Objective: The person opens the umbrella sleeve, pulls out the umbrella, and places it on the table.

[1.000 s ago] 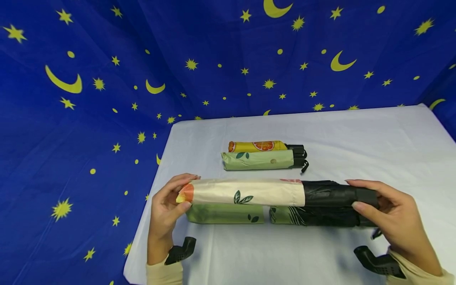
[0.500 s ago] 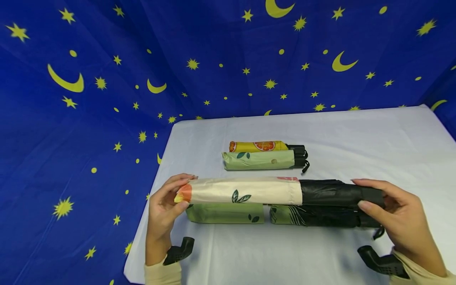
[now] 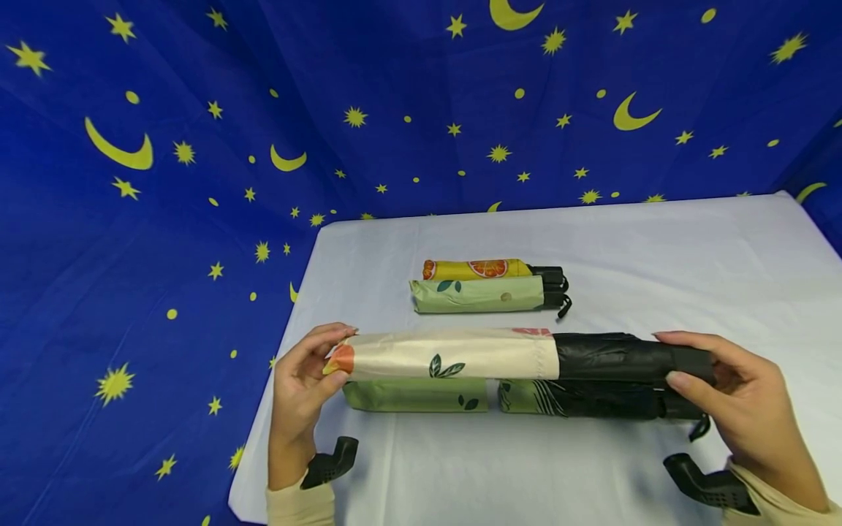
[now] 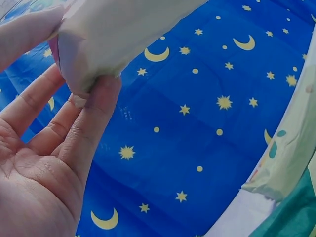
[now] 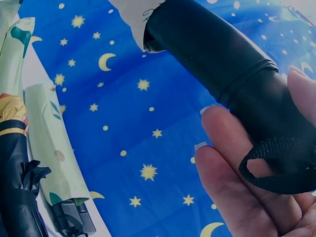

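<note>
Left hand [image 3: 305, 383], near the table [image 3: 368, 285]'s left edge, pinches soft-looking sleeve [image 3: 395, 354] while right hand [image 3: 746, 394] grips umbrella [image 3: 598, 356]'s likely firmest hold, the handle [image 3: 687, 361].

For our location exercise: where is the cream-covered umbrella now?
In the head view, the cream-covered umbrella is below and slightly right of centre, held between the left hand and right hand.

Black umbrella [image 5: 212, 57], probably folded, in the right hand [image 5: 247, 195]

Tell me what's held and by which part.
A black folded umbrella partly inside a cream sleeve: left fingers pinch the sleeve's orange end, right fingers grip the umbrella's handle end.
</note>
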The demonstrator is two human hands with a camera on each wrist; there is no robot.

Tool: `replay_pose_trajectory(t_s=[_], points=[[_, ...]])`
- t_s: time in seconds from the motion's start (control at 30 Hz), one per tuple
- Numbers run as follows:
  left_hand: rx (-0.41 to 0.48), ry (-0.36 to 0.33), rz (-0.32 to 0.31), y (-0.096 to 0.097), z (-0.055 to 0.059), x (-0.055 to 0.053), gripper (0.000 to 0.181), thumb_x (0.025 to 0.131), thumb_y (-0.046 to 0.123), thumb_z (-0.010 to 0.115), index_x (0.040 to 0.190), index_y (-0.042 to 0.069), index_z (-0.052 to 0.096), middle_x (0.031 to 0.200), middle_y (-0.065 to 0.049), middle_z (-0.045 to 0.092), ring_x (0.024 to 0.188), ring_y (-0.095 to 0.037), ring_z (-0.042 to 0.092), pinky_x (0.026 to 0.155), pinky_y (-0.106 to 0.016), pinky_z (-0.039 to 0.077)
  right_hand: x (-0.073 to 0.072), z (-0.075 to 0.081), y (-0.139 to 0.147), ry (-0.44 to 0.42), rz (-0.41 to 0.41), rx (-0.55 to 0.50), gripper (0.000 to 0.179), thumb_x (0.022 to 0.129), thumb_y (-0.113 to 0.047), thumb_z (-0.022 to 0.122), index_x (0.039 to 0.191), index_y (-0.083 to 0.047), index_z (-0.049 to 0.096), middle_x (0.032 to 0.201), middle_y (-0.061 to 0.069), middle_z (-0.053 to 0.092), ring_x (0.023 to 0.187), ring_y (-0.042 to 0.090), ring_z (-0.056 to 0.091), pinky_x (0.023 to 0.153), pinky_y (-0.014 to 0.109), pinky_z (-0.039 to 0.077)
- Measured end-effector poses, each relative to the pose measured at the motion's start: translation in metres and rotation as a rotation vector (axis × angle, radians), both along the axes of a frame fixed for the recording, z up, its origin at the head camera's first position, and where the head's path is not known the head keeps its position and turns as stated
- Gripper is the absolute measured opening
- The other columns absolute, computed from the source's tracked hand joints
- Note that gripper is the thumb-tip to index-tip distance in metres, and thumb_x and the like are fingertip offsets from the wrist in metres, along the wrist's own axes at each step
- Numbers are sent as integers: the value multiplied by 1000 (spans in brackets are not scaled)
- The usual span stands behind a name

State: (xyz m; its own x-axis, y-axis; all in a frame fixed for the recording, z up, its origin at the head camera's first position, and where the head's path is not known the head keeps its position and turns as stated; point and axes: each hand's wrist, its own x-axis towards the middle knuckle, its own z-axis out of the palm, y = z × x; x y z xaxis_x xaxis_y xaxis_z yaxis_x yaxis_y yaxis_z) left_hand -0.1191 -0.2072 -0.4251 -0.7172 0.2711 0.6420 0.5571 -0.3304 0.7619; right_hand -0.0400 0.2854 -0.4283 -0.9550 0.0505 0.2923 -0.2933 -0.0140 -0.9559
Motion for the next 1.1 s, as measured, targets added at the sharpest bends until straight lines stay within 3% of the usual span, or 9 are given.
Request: replay_pose_trajectory(t_s=[0.23,1.1], points=[[31,2,38,-1,-1,0,40,88,-16,65,124,-27,52,128,-28,59,119,-34,62,92,-31,56,2,2,4,-17,-18,-3,43,87,30,56,129,25,51,121,9,69,101,15,70,77,24,59],[57,-2,70,-6,-2,-1,35,86,-21,59,121,-27,54,126,-29,61,116,-35,64,89,-32,57,3,2,9,-29,-32,-14,40,88,30,54,128,27,50,113,6,71,97,13,71,78,22,58]])
